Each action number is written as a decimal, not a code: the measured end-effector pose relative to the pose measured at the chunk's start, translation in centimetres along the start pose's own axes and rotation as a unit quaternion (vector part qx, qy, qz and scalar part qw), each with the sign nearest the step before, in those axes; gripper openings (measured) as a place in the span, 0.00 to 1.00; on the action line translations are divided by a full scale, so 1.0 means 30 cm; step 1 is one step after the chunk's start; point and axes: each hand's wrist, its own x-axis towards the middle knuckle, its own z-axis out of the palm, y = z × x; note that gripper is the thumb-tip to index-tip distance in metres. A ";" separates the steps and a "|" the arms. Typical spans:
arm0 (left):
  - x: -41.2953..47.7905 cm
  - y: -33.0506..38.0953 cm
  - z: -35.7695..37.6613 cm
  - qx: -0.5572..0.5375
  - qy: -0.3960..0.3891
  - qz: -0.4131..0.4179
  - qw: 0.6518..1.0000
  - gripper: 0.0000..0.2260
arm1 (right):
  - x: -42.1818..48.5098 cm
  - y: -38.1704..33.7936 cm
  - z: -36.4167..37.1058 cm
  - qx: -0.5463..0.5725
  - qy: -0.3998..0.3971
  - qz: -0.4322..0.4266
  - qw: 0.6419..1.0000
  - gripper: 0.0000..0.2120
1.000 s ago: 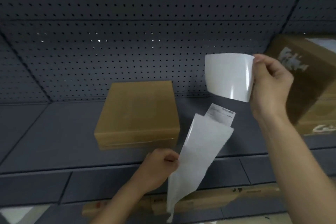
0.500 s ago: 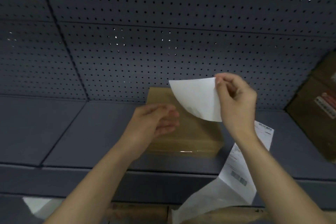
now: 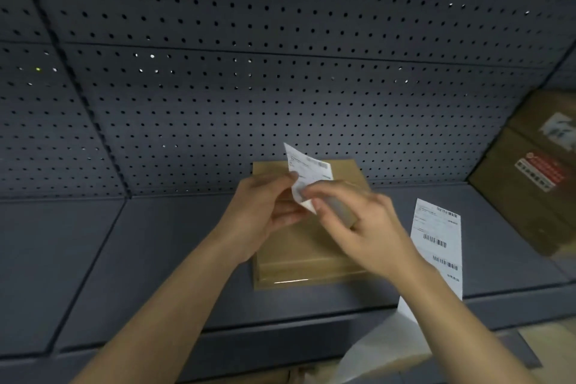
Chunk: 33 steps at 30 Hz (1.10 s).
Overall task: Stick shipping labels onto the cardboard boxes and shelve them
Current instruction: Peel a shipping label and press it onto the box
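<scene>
A small brown cardboard box [image 3: 299,256] lies flat on the grey shelf [image 3: 156,259]. Above it both my hands hold one white shipping label [image 3: 307,170], printed side facing me. My left hand [image 3: 265,212] pinches the label's lower left edge. My right hand [image 3: 358,218] pinches its lower part from the right; its fingers are blurred. A strip of further labels [image 3: 439,243] on white backing lies on the shelf to the right of the box and hangs over the shelf's front edge.
A perforated grey back panel [image 3: 280,87] rises behind the shelf. Larger brown cartons [image 3: 530,181] with printed stickers stand at the far right. Another cardboard surface shows below the shelf edge at the bottom right.
My left hand rose to join the right on the label. The label turned, so its printed side now faces me, and came lower over the box. The label strip lies on the shelf.
</scene>
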 end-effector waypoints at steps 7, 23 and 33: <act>0.051 -0.066 0.015 0.065 0.012 0.025 0.997 0.08 | -0.037 0.088 -0.015 -0.005 -0.094 0.021 0.995 0.15; 0.123 -0.105 0.046 0.066 0.033 0.031 0.997 0.10 | 0.007 0.299 -0.067 0.287 -0.005 0.397 0.872 0.06; 0.141 -0.088 0.019 0.235 0.019 0.062 0.970 0.10 | 0.041 0.350 -0.088 0.287 -0.055 0.398 0.870 0.05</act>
